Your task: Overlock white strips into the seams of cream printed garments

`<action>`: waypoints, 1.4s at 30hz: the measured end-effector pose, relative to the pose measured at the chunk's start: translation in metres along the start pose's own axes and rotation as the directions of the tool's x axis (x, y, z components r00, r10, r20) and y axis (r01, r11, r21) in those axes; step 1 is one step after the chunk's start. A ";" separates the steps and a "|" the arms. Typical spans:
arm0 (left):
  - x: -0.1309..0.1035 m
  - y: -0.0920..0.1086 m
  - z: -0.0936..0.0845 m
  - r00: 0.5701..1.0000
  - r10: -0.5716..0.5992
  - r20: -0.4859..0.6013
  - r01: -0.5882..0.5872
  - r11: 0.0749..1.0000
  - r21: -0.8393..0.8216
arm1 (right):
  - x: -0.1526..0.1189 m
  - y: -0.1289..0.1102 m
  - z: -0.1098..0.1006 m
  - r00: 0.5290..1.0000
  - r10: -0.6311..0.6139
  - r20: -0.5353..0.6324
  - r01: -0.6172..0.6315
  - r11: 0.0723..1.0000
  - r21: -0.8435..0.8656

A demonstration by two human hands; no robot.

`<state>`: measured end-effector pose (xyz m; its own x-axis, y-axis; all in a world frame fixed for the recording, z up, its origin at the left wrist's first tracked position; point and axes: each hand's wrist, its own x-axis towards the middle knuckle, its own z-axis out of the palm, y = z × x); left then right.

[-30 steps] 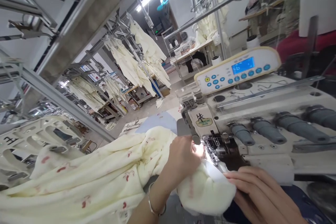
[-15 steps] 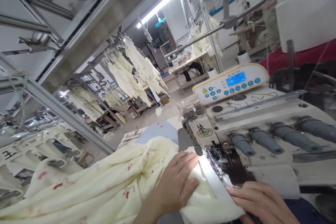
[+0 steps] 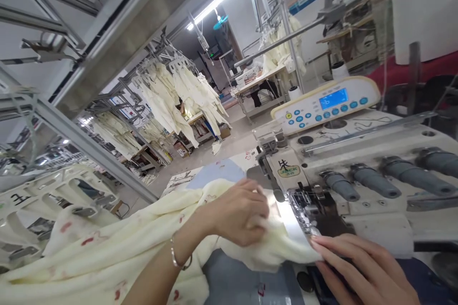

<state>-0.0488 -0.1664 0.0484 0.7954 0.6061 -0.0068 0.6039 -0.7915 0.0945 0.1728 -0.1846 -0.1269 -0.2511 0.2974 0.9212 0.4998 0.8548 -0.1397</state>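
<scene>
Through the head camera I have the cream cloth (image 3: 146,243) at both hands. Its white edge (image 3: 294,223) runs lengthwise forward and slightly left from my right hand (image 3: 361,262), the nearer one, whose fingertips pinch the corner beside the sewing machine (image 3: 288,164). My left hand (image 3: 239,212) grips a fold left of that edge; the bulk spreads leftward from there.

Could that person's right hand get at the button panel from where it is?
Probably, once the right hand leaves the cloth it seems to pinch: the grey knobs lie in between, but nothing appears to cover the panel, so reaching over them looks possible.
</scene>
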 end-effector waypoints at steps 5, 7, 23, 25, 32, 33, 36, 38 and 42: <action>-0.014 0.040 -0.026 0.988 0.078 0.134 -0.029 0.940 -0.340 | 0.021 -0.011 -0.004 0.995 0.057 0.083 -0.068 0.989 0.134; -0.013 0.042 -0.018 0.995 0.079 0.059 -0.058 0.953 -0.298 | 0.028 -0.020 -0.005 0.990 0.079 0.118 -0.097 0.984 0.151; -0.001 0.012 0.048 0.965 0.117 -0.236 -0.085 0.986 0.142 | 0.007 -0.034 -0.015 1.000 0.014 -0.015 -0.012 0.992 0.129; -0.003 0.007 0.062 0.946 0.074 -0.316 -0.051 0.995 0.080 | 0.003 -0.029 -0.015 1.000 -0.003 -0.008 0.004 0.993 0.121; 0.006 -0.013 0.070 0.931 0.082 -0.355 -0.014 0.982 0.190 | 0.014 -0.022 0.001 0.994 0.098 -0.045 -0.087 0.973 0.215; 0.008 -0.014 0.065 0.928 0.080 -0.363 -0.002 0.978 0.209 | 0.016 -0.020 0.004 0.992 0.102 -0.073 -0.083 0.969 0.234; 0.009 -0.001 0.049 0.929 0.047 -0.366 0.032 0.978 0.207 | 0.020 -0.015 0.007 0.990 0.102 -0.097 -0.074 0.965 0.253; 0.007 0.024 0.040 0.957 0.043 -0.287 0.002 0.988 0.153 | 0.017 -0.012 0.004 0.994 0.090 -0.067 -0.072 0.969 0.237; -0.003 0.077 0.036 0.989 0.112 -0.100 -0.102 0.990 0.095 | 0.013 -0.018 -0.015 0.999 -0.051 0.002 0.049 0.974 0.220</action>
<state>-0.0023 -0.2319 0.0199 0.8487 0.5188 0.1029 0.5217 -0.8531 -0.0008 0.1728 -0.2021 -0.1072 -0.2774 0.2543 0.9265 0.2926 0.9409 -0.1707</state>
